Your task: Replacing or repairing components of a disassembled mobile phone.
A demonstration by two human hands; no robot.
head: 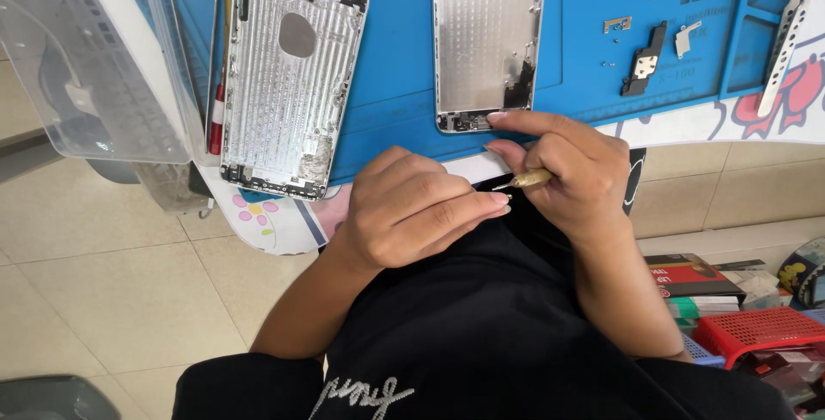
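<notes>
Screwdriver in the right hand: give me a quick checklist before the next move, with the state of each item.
1. Right hand grips the brass-handled screwdriver: ok.
2. Left hand pinches at the tip: ok; what it holds, cannot tell.
3. Right phone housing flat on the blue mat: ok.
4. Left phone housing fully on the mat: not ok, its lower end overhangs.
5. Small loose parts grouped on the mat: ok.
6. Tweezers within reach: cannot tell.

Both hands, left hand [412,209] and right hand [571,171], pinch perhaps a screwdriver [526,180] below 2 phone housings [292,76]
</notes>
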